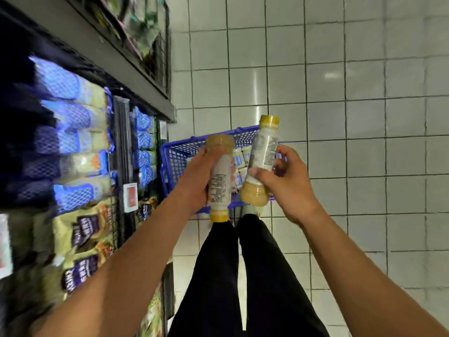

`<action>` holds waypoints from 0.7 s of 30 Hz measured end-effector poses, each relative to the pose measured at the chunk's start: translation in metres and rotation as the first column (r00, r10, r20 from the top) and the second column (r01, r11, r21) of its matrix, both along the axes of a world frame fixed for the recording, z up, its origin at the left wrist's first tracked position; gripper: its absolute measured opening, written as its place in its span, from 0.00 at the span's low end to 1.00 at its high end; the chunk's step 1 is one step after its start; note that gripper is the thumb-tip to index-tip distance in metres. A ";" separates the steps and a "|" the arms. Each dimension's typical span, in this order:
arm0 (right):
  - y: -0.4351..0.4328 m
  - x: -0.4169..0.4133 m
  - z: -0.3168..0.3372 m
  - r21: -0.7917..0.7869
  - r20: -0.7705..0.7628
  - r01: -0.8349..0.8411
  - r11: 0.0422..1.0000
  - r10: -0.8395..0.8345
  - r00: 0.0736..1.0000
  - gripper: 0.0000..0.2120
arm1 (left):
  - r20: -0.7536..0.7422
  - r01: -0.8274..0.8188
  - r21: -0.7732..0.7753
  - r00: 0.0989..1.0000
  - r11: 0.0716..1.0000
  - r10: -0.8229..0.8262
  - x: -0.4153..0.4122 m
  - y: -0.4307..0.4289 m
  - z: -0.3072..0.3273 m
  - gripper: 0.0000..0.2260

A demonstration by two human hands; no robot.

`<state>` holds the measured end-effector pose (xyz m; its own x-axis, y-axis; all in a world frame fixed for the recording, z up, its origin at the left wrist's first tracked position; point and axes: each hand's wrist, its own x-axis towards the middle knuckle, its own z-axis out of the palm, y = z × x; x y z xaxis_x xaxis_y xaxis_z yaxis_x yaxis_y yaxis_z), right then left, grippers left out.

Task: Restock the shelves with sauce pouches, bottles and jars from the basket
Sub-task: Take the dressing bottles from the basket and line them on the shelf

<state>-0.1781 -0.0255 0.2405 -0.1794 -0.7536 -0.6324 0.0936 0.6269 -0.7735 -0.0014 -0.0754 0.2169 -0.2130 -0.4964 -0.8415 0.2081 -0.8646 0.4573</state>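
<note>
My left hand [194, 176] grips a sauce bottle [220, 183] with a white label and yellow cap, its cap end toward me. My right hand [289, 181] holds a second, matching bottle [262, 164], cap pointing away and its tan sauce showing at the near end. Both bottles hang above the blue plastic basket [175, 159] on the floor. Several white-labelled jars [240, 158] lie inside the basket, partly hidden by the bottles. The shelves [121, 132] are on my left.
The shelves hold rows of blue-and-yellow pouches [70, 142] and, lower down, yellow packs with dark labels [85, 239]. A price tag [130, 197] hangs on the shelf upright. My legs [243, 276] stand on the white tiled floor [364, 117], behind the basket.
</note>
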 end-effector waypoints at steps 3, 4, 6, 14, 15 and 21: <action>0.000 0.004 0.065 -0.060 0.130 -0.002 0.998 0.009 0.991 0.24 | -0.045 -0.018 -0.073 0.999 0.997 0.015 0.000 0.001 0.069 0.30; 0.000 0.006 0.085 -0.080 0.172 -0.002 0.997 0.016 0.985 0.24 | -0.063 -0.026 -0.095 0.998 0.995 0.020 0.001 0.002 0.090 0.31; -0.002 0.010 0.124 -0.120 0.243 -0.018 0.993 0.047 0.969 0.25 | -0.080 -0.043 -0.152 0.996 0.987 0.031 0.005 0.005 0.130 0.31; -0.006 0.030 0.236 -0.300 0.332 -0.156 0.941 0.257 0.908 0.23 | -0.096 -0.178 -0.430 0.984 0.885 0.152 0.023 0.029 0.255 0.23; -0.007 0.032 0.245 -0.316 0.329 -0.182 0.931 0.288 0.900 0.25 | -0.086 -0.208 -0.458 0.978 0.864 0.190 0.025 0.033 0.265 0.22; -0.011 0.041 0.280 -0.393 0.286 -0.346 0.852 0.470 0.835 0.30 | -0.105 -0.430 -0.600 0.878 0.674 0.467 0.035 0.063 0.303 0.16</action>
<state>-0.1375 -0.0361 0.5208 0.3815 -0.8717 -0.3075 0.1929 0.4005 -0.8958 0.0332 -0.0120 0.5202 0.2034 -0.9155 -0.3471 0.4589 -0.2240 0.8598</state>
